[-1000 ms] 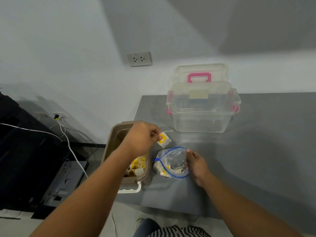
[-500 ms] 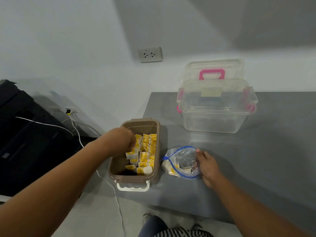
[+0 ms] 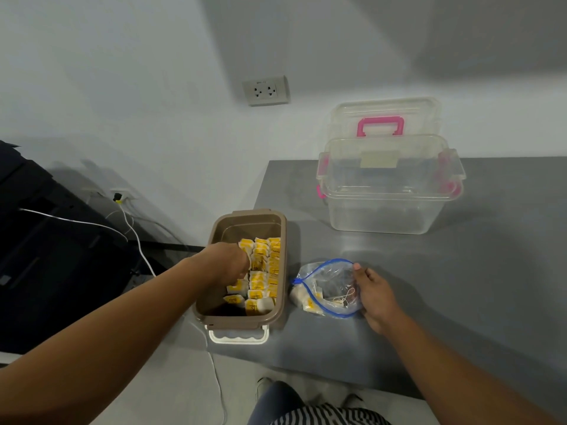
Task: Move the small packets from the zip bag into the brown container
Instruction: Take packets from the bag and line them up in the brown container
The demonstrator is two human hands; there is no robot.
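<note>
The left hand (image 3: 228,265) is down inside the long brown plastic container (image 3: 283,271), with its fingers curled under among the small white-and-yellow paper packets (image 3: 264,273) lined up there; the fingers are hidden, so I cannot tell if they hold a packet or nothing. The packets stand in neat rows along the right side, likely so that more can fit; the left side and the far end show bare floor. The container sits at the near left corner of the flat grey table (image 3: 460,286), right beside the clear plastic zip bag (image 3: 328,286) with its blue edge, so each trip is short. The right hand (image 3: 372,294) holds the bag's right edge with curled fingers; I think this is to hold the mouth open and stop the bag sliding. A few packets lie in the bag's left end, so the job is not done. A big clear plastic box (image 3: 389,191) with a pink handle stands farther back, well apart.
</note>
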